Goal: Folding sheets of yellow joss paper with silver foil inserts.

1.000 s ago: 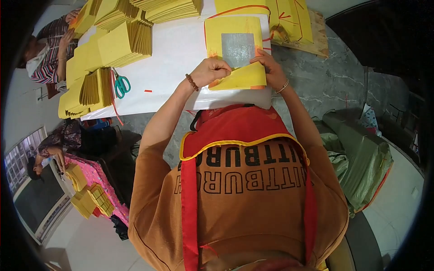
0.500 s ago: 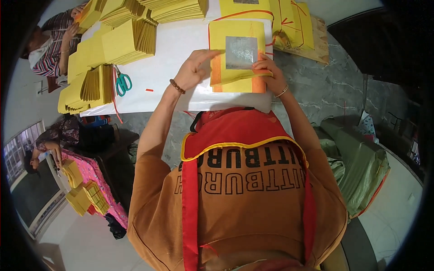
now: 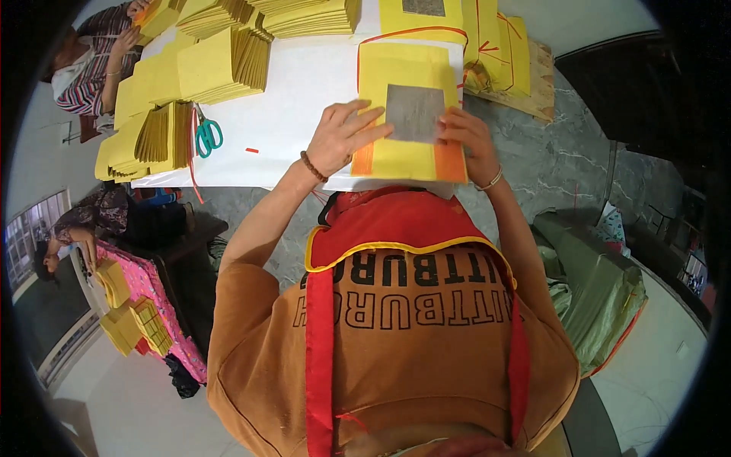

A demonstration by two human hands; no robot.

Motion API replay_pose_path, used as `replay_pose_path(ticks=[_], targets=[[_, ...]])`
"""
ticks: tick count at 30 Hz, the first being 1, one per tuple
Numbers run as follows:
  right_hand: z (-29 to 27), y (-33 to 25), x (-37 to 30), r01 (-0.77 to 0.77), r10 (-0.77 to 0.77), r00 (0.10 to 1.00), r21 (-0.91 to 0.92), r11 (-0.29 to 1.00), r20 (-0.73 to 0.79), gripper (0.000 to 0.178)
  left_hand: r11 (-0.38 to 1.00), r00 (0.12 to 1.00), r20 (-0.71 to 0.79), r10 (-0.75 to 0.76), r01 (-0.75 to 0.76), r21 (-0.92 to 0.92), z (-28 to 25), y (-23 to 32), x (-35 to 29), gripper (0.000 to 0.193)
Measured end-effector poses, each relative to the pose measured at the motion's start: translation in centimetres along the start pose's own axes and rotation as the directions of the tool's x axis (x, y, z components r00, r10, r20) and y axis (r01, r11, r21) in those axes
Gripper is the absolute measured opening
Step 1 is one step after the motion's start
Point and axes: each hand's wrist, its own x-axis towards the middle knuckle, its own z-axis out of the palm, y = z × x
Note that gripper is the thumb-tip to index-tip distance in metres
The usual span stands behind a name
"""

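A sheet of yellow paper (image 3: 411,61) with a grey, silver-like square (image 3: 415,114) and orange bands down its sides lies on the white-covered table, near its front edge. It seems to rest on more yellow paper with red string around it. My left hand (image 3: 346,139) lies on the sheet's left part, its fingers stretched toward the grey square. On the right edge sits my right hand (image 3: 470,145), fingers extended over the orange band and the square's side. Those fingers are slightly blurred, and the thumb is hidden.
Teal-handled scissors (image 3: 207,135) lie left on the white table cover (image 3: 293,114), beside fanned yellow paper stacks (image 3: 221,68). Red-tied yellow bundles (image 3: 499,57) rest on a wooden board (image 3: 542,80) at right. One person sits far left; another works at a pink-covered table (image 3: 171,320).
The sheet's lifted near edge now lies flat, and the paper sits slightly nearer to me. My left hand moved from pointing to spread on the sheet; my right hand loosened from its near edge.
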Motion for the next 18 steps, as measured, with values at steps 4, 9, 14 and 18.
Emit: replay_pose_path(ticks=[4,9,14,18], targets=[[0.4,-0.9,-1.8,0.001,0.069,0.969,-0.285,0.958,0.236,0.024,0.999,0.996,0.086,0.032,-0.029,-0.035,1.1,0.9,-2.2,0.044],[1.3,-0.9,-2.2,-0.122,0.167,0.967,-0.223,0.967,0.191,0.02,0.945,0.981,0.093,-0.172,0.19,-0.266,1.1,1.3,-1.4,0.029],[2.3,-0.1,-0.7,-0.559,0.577,0.792,-0.145,0.817,0.199,0.02,0.795,0.848,0.152,-0.508,0.53,-0.297,2.6,0.4,0.4,0.023],[3.2,-0.4,0.5,-0.655,0.665,0.743,0.116,0.746,-0.079,0.026,0.579,0.686,0.175,-0.706,0.702,-0.414,3.7,-0.3,1.8,0.034]])
